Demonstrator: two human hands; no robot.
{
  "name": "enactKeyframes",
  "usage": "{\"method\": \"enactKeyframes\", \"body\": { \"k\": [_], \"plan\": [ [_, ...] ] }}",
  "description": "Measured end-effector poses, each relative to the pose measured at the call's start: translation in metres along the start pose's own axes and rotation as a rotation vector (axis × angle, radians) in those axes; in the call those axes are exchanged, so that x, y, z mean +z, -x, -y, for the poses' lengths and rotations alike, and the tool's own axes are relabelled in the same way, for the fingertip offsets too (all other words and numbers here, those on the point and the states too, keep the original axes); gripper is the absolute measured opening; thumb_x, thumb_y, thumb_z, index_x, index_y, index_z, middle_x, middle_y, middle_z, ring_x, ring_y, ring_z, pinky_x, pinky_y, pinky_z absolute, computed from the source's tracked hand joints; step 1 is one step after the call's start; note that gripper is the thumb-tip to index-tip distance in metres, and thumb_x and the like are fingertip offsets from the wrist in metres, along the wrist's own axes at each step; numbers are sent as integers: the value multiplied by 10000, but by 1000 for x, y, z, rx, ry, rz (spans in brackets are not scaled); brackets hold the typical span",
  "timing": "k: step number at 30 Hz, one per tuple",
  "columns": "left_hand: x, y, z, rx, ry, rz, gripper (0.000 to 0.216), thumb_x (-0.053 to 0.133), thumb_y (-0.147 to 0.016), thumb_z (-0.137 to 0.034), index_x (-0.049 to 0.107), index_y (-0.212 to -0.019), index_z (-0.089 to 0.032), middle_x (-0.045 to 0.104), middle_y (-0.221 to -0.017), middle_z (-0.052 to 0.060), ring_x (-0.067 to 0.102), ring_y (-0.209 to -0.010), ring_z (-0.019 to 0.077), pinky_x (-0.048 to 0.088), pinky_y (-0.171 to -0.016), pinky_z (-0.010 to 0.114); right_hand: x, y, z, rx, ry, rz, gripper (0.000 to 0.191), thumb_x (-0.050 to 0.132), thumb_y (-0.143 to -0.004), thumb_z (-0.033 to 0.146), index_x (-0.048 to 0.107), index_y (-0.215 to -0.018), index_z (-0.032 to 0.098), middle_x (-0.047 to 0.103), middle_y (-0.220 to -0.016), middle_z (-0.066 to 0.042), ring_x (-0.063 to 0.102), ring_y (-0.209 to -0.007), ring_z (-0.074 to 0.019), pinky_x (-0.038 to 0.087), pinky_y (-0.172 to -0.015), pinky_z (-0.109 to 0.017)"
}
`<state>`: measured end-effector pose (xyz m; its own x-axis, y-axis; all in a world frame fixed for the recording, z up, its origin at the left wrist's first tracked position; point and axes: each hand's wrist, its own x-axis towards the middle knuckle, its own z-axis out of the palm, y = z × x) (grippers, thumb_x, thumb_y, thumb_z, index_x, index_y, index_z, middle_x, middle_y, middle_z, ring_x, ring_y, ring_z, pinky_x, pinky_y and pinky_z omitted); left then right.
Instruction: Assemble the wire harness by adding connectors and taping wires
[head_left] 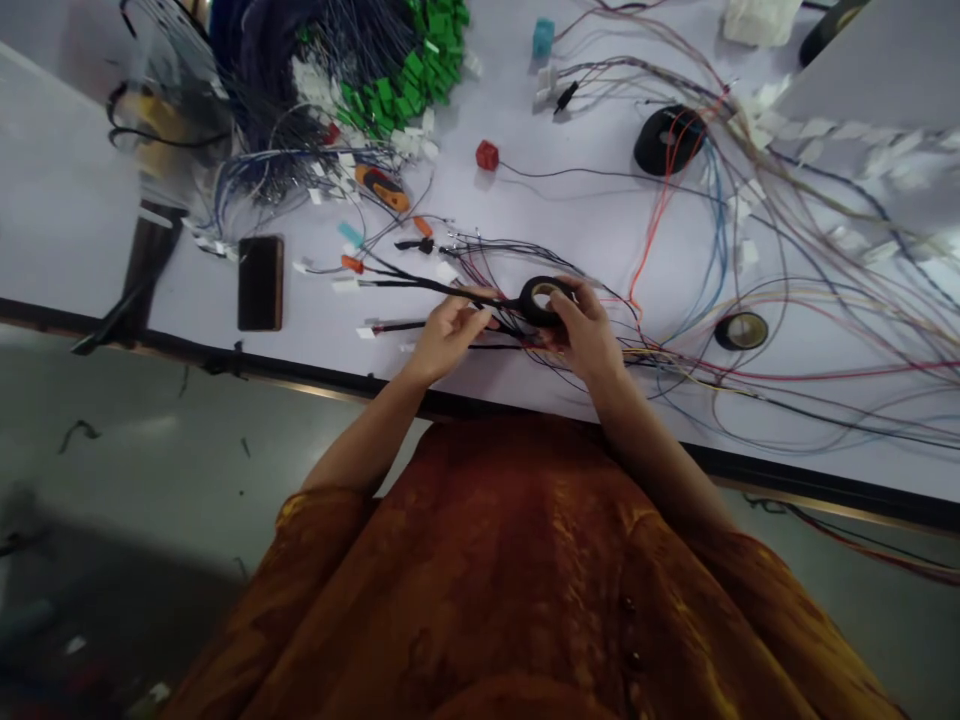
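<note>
In the head view my right hand (590,335) grips a roll of black tape (531,303) by its right side, the pale core showing. To its left, my left hand (448,338) pinches a black-wrapped wire bundle (420,284), with a strip of tape running between bundle and roll. Several wrapped branches stretch left from my fingers, ending in white connectors (365,333) and an orange connector (352,264). Loose thin wires (525,248) lie just behind my hands and lead off to the right. My fingers partly hide where the tape meets the wires.
At the back left lies a heap of wires with green connectors (409,95). A dark phone (260,284), an orange cutter (382,187) and a red connector (487,155) rest on the white table. Tape rolls (670,140) and tangled wires spread rightward. The table's front edge (322,385) runs before me.
</note>
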<state>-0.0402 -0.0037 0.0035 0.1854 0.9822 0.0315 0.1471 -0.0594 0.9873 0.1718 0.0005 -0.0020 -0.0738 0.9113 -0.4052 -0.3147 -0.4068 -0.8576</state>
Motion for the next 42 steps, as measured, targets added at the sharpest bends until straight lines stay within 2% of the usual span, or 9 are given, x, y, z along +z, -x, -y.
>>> {"method": "enactKeyframes", "body": {
  "k": [4, 10, 17, 22, 25, 30, 36, 40, 42],
  "plan": [
    [3, -10, -4, 6, 49, -16, 226, 610, -952, -410, 622, -1001, -189, 740, -1079, 93, 665, -562, 92, 486, -459, 200, -1, 23, 5, -160, 93, -18, 464, 681, -841, 459, 474, -1218, 285, 584, -876, 8, 450, -481, -57, 349, -387, -203],
    [6, -9, -19, -16, 34, 127, 358, 674, -894, -487, 641, -1116, -209, 707, -1208, 113, 713, -707, 121, 568, -577, 236, 0, 26, 8, -225, 160, 11, 456, 628, -900, 521, 490, -1276, 303, 573, -935, -18, 444, -513, -65, 395, -403, -222],
    [9, -10, -23, -54, -164, -83, 299, 610, -948, -494, 654, -888, -205, 593, -539, -33, 489, -370, 76, 389, -392, 207, 16, 48, -14, -251, 298, 38, 544, 565, -935, 438, 418, -1441, 305, 628, -962, -37, 559, -572, -107, 472, -458, -248],
    [8, -10, -40, -60, -246, -43, 299, 570, -969, -484, 597, -858, -208, 666, -672, -3, 584, -424, 101, 439, -402, 214, 26, 66, -35, -377, 560, 312, 321, 597, -898, 346, 621, -1205, 257, 683, -1030, -78, 635, -740, -170, 571, -671, -347],
    [12, 1, -51, 87, -440, 47, 284, 474, -1019, -430, 596, -900, -203, 715, -832, 51, 712, -678, 172, 571, -608, 292, 25, 51, -24, -373, 441, 175, 209, 542, -952, 422, 603, -1040, 242, 669, -943, -57, 624, -704, -152, 548, -628, -316],
    [12, 18, -50, 437, -798, 361, 268, 420, -1029, -311, 632, -903, -207, 729, -1064, 84, 699, -962, 231, 568, -817, 393, 26, 5, -7, -102, 103, 86, 481, 683, -831, 540, 464, -1157, 263, 589, -787, 32, 472, -472, -74, 376, -392, -213],
    [2, 13, -14, 33, -214, -115, 316, 522, -985, -485, 624, -935, -190, 724, -947, 66, 720, -797, 161, 595, -688, 301, 8, 5, -12, -107, 164, 56, 480, 654, -870, 465, 492, -1287, 291, 561, -736, 42, 464, -430, -67, 338, -354, -199],
    [8, 8, 2, -22, -104, 29, 330, 643, -904, -500, 659, -1015, -189, 726, -1073, 96, 720, -784, 146, 573, -641, 255, -2, 15, -13, -134, 207, 48, 455, 665, -869, 464, 512, -1252, 273, 598, -830, 10, 488, -454, -68, 392, -369, -218],
    [13, 7, 6, -25, -107, 19, 302, 621, -922, -491, 660, -937, -192, 732, -913, 67, 691, -687, 128, 549, -594, 237, -2, 19, -12, -155, 228, 40, 491, 663, -876, 472, 491, -1296, 282, 588, -826, 12, 494, -469, -70, 396, -375, -215]
  ]
}}
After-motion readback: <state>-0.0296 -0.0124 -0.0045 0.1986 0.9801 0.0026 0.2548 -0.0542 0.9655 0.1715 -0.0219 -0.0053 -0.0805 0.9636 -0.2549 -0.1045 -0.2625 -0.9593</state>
